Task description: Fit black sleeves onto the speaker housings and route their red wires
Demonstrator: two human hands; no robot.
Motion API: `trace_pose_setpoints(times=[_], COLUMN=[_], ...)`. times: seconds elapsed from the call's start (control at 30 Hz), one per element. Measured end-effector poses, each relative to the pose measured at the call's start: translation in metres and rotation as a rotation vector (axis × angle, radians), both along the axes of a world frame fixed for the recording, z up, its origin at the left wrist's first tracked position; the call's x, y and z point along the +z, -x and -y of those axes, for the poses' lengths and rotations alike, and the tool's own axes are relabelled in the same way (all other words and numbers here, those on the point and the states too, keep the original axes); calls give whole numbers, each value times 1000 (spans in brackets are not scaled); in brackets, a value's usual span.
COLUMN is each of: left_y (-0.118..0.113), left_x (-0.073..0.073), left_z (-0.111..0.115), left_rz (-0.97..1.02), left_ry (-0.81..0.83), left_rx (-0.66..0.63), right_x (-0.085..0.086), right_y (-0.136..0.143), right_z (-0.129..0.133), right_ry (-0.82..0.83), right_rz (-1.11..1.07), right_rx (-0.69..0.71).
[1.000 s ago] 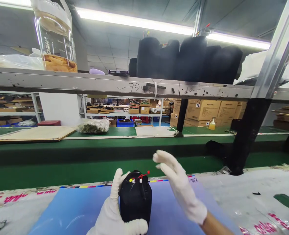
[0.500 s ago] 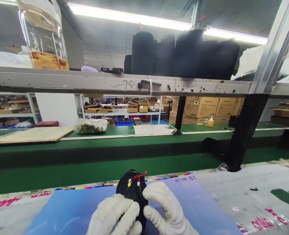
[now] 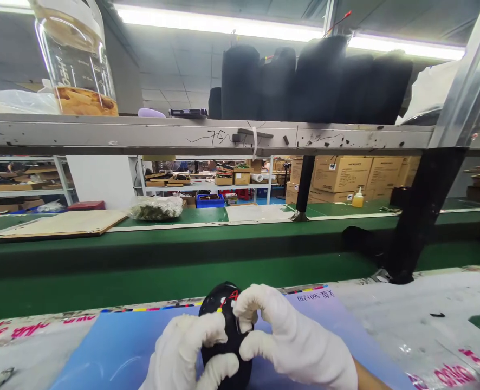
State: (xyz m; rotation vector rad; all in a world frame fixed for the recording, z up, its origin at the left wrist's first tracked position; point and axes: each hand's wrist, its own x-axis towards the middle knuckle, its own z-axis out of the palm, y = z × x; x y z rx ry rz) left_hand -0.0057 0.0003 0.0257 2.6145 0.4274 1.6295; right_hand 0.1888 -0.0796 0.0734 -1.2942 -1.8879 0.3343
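A rounded black piece [image 3: 228, 346] rests on the blue sheet [image 3: 114, 346] at the bottom centre, with red wires [image 3: 232, 297] and small white and yellow connectors at its top end. My left hand [image 3: 195, 346], in a white glove, is against its left side, thumb and fingers curled around that edge. From the right, my gloved right hand [image 3: 280, 336] reaches over the upper part, its fingertips bent down close to the wires and its thumb lower on the right edge. Whether the right fingertips pinch a wire is hidden.
Beyond the bench runs a green belt [image 3: 142, 287]. A metal shelf [image 3: 150, 132] crosses above it, carrying a glass jug [image 3: 79, 65], a phone [image 3: 188, 113] and several black cylinders [image 3: 278, 81]. A black-wrapped post [image 3: 422, 216] stands at the right.
My right hand has moved up and inward over the wires, its fingers curling more. My left thumb and fingers have spread apart along the black piece. The view has shifted slightly.
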Motion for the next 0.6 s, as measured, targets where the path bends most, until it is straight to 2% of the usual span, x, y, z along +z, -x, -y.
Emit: trace_pose_setpoints(times=[0.07, 0.17, 0.23, 0.3, 0.37, 0.47, 0.6], left_y=[0, -2, -3, -3, -2, 0, 6], left_x=[2, 6, 9, 11, 12, 12, 17], left_z=[-2, -4, -6, -8, -7, -4, -4], left_rz=[-98, -224, -262, -266, -226, -170, -204], left_ry=[-193, -350, -388, -369, -266, -125, -81], left_rx=[94, 247, 188, 89, 67, 60, -16], right_x=[-3, 0, 7, 15, 20, 18, 6], right_y=[-1, 1, 2, 4, 5, 7, 11], right_z=[2, 4, 6, 10, 14, 17, 15], right_ry=[22, -146, -284, -388, -434, -362, -272], right_rz=[-44, 63, 198, 335, 408, 341, 269], right_rx=[-7, -13, -15, -21, -29, -34, 9])
